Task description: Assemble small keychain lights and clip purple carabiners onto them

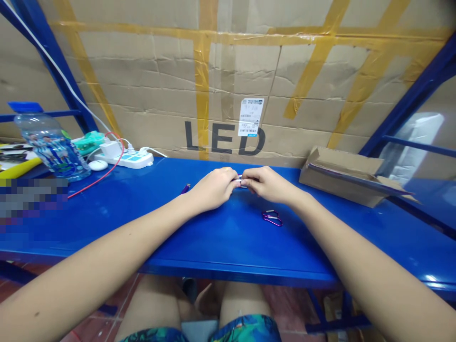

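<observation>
My left hand (215,186) and my right hand (268,184) meet over the middle of the blue table (213,242). Both are pinched shut on a small silvery metal part (239,181) held between their fingertips; most of it is hidden by the fingers. A purple carabiner (272,218) lies flat on the table just in front of my right wrist. A small purple piece (185,188) lies to the left of my left hand.
An open flat cardboard box (342,175) sits at the right. At the left stand a water bottle (53,147), a white power strip (124,156) with a red cable, and a white mouse-like object (97,165). A taped cardboard wall marked LED (224,137) backs the table.
</observation>
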{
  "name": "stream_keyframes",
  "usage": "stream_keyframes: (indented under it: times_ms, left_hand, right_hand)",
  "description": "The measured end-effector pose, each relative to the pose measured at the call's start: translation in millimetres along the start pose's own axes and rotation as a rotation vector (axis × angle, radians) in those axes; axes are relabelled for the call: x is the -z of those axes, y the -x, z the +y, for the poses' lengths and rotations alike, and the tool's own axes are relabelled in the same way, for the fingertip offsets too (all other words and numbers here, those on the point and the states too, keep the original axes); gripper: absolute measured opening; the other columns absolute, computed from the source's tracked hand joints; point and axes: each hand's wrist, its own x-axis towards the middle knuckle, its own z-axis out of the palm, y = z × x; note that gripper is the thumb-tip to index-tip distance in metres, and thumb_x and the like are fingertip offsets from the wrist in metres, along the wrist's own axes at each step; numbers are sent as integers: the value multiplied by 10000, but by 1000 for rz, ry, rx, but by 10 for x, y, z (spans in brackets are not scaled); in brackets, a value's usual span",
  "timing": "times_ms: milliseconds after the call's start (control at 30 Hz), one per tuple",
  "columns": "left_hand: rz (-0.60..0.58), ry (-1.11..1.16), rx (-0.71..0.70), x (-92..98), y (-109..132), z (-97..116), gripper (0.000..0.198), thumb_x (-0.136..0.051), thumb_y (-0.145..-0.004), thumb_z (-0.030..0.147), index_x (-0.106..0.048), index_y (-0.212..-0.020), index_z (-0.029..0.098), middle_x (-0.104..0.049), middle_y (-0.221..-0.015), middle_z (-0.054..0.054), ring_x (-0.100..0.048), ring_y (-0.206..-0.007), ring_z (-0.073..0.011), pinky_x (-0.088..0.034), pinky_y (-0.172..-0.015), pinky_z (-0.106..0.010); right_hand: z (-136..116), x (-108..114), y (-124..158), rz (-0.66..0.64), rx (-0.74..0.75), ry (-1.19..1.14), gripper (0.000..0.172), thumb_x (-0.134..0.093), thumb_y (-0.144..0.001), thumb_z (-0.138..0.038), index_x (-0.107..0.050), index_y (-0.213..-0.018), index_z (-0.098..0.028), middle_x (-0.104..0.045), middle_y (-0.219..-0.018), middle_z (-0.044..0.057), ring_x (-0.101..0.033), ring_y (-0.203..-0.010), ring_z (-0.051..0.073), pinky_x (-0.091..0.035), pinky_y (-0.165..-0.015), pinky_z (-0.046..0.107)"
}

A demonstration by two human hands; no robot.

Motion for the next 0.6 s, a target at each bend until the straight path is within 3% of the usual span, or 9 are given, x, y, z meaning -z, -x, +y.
stream_keyframes:
  times_ms: [300,433,500,600]
  left_hand:
    - [9,284,159,34,-17,-17,150,-529,-937,240,-654,-892,171,-716,-906,-50,-642,-851,-194,-477,-788,-324]
    - [39,496,283,-8,-40,-68,149,-511,-907,170,-629,-997,165,-711,-872,-43,-645,-773,-170,-482,-707,-303]
    - [72,546,319,-8,-52,-92,200,-483,-898,138,-615,-1046,167,-692,-811,-28,-633,-742,-162,-474,-692,-300]
    - [113,536,342,20,-66,-104,199,-490,-900,168,-632,-1039,167,-629,-713,-7,-584,-691,-154,-444,-663,-292]
  right_hand:
    - [45,-11,-3,-9,-63,-1,196,-469,-917,-245,-648,-882,-175,-637,-711,14,-551,-652,138,-369,-636,255]
    - [35,74,8,-27,-139,111,181,-478,-887,-195,-656,-867,-171,-663,-738,38,-557,-660,145,-378,-638,266]
    - [48,158,31,-125,-212,115,147,-528,-872,-248,-648,-828,-176,-662,-719,40,-556,-622,145,-379,-597,269]
    - [78,304,87,-379,-395,46,118,-622,-811,-301,-652,-817,-188,-653,-686,34,-568,-561,150,-388,-524,269]
